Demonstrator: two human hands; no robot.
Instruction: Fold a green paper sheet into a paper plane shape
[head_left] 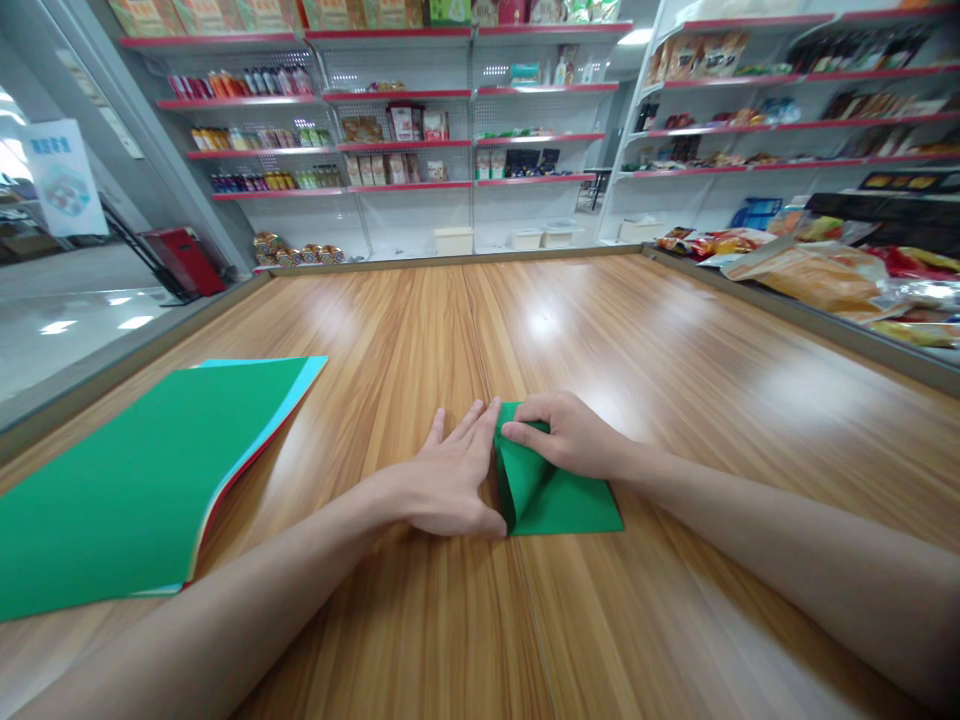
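A folded piece of green paper [566, 505] lies on the wooden table in front of me, its upper layer lifted into a slanting crease. My left hand [454, 480] rests along the paper's left edge with its fingers spread; the thumb touches the near left corner. Over the far part of the paper, my right hand [566, 430] is closed, thumb against curled fingers, on the raised green layer. The right fingertips are partly hidden by the hand itself.
A stack of coloured paper sheets [150, 460], green on top with blue and red beneath, lies at the left. A raised rim [450, 260] borders the wooden tabletop [390, 330]. Snack packages [825, 275] are piled beyond the right edge. Stocked shelves [405, 145] stand behind.
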